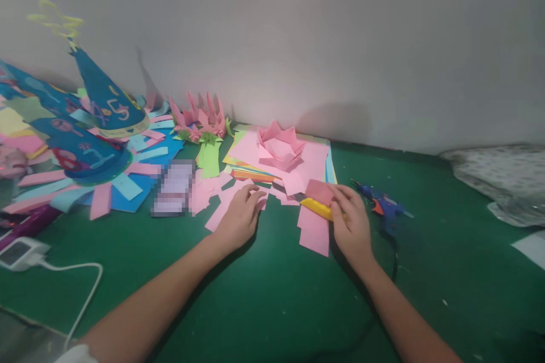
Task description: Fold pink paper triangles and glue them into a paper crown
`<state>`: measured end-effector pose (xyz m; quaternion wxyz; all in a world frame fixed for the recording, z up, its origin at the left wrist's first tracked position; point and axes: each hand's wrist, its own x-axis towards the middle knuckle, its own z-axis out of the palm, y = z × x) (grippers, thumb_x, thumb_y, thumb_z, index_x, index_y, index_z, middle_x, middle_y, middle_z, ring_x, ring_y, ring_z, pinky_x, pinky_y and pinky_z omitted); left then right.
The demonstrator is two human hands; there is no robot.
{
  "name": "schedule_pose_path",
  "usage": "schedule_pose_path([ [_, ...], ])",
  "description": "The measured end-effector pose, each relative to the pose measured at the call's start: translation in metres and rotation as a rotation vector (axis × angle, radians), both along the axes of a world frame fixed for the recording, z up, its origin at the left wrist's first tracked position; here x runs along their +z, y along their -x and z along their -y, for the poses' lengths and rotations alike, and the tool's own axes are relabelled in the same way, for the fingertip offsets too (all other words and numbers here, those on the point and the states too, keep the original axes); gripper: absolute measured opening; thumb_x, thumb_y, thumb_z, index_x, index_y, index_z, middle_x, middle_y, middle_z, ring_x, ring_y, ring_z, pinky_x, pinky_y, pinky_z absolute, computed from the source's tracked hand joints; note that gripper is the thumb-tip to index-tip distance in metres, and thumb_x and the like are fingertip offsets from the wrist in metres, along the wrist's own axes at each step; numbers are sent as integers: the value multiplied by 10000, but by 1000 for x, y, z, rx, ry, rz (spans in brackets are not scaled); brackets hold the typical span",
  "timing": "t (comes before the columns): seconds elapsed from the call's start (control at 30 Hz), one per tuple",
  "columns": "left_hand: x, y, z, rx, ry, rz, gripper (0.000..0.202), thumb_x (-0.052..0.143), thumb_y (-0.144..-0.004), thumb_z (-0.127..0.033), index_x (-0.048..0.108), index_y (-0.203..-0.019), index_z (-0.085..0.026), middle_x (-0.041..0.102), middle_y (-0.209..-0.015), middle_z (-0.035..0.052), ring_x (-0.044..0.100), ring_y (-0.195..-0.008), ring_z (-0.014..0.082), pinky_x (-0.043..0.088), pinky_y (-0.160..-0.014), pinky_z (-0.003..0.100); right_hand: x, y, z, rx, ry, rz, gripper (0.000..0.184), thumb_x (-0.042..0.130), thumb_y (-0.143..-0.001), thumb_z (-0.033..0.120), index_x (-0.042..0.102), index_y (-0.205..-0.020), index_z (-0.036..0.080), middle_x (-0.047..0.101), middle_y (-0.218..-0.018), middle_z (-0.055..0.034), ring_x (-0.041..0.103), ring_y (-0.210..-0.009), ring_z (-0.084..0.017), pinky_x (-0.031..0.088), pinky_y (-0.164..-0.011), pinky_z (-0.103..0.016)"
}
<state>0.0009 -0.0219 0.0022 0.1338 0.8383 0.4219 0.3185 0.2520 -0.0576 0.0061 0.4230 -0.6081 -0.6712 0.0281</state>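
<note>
The right hand (352,222) is right of the middle of the frame. Its grip is closed on a thin yellow tool (317,209), and a small pink card (320,190) is up against the fingertips. The yellow tool sticks out to the left of the grip. Its long way goes mostly side to side, with a little slope: the free end points left and a bit up, and the other end goes back under the thumb. I can't tell what kind of tool it is.

The small pink card is just above the yellow tool, and its long way goes mostly side to side too. The right hand is the near one to both. The left hand (238,215) is well apart from them, over some pink strips (219,214) left of the middle. Its fingers are bent, but I can't tell if they pinch any paper.

Below the yellow tool, more pink pieces (315,238) lie on the green worktop (264,295), pointing down the frame.
</note>
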Motion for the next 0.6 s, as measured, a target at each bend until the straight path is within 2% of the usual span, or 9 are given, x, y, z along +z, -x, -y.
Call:
schedule_pose_path([
  [0.17, -3, 0, 0, -67, 55, 25, 248, 390, -919, -194, 498, -1142, -178, 479, -1139, 132, 490, -1054, 229, 444, -910, 425, 8, 5, 4, -24, -91, -41, 429, 391, -906, 249, 457, -1330, 256, 484, -1262, -92, 434, -1197, -245, 366, -1010, -477],
  [0.37, 1, -1, 2, -110, 98, 83, 236, 410, -902, -177, 517, -1113, -188, 495, -1121, 112, 496, -1055, 219, 437, -936, 417, 9, 11, 9, 56, -141, -306, 514, 439, -898, 249, 333, -1392, 342, 309, -1423, -56, 432, -1230, -246, 460, -961, -465],
  [0.5, 6, -3, 4, -128, 204, 174, 216, 457, -895, -215, 518, -1102, -197, 520, -1108, 94, 512, -1039, 205, 442, -932, 389, 11, 15, 14, 122, -142, -446, 541, 489, -881, 253, 335, -1385, 373, 241, -1470, -21, 423, -1251, -249, 412, -1018, -465],
  [0.6, 10, -5, 7, -114, 327, 312, 331, 541, -862, -274, 471, -1180, -213, 519, -1169, 101, 515, -1037, 207, 445, -921, 391, 10, 19, 17, 212, -55, -584, 517, 503, -880, 271, 369, -1370, 367, 217, -1493, -13, 449, -1232, -237, 417, -1019, -427],
])
